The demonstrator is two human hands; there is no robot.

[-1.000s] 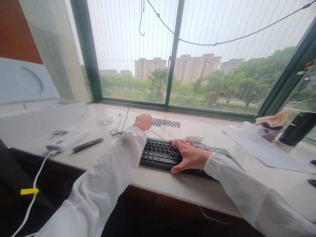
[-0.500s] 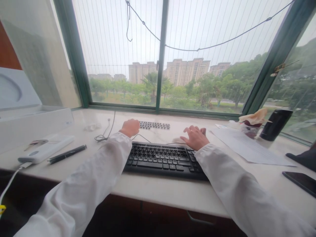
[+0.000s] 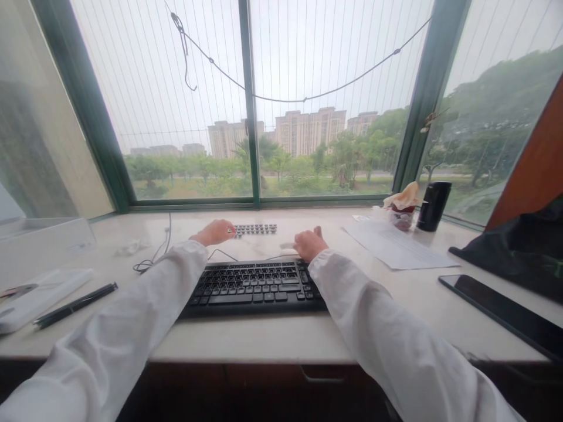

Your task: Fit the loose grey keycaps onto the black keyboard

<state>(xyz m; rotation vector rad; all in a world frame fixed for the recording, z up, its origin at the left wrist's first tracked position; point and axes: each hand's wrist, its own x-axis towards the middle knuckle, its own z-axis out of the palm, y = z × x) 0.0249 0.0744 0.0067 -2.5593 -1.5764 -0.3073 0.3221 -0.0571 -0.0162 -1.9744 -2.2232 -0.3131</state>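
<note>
A person in long white sleeves sits at a pale stone windowsill used as a desk, both arms stretched forward. A flat black computer keyboard lies in the middle, square to the edge, with all the keycaps that show in place. Beyond it, nearer the window, rests a narrow grey strip of small round buttons or caps, lying flat in rows.

As far as the view shows, the work looks to be at an early stage: the strip appears full and undisturbed, and nothing has been lifted clear of the desk.

The left hand is past the keyboard's far left corner, loosely curled, its fingertips just at the left end of the grey strip; I cannot tell whether it pinches anything. The right hand sits beyond the keyboard's far right corner, closed into a loose fist over a small pale object that is mostly hidden. Whether it grips that object or only covers it is unclear.

To the left lie a black pen, a white power bank and a tangled thin cable. To the right are sheets of white paper, a black cylindrical cup and a dark tablet.
</note>
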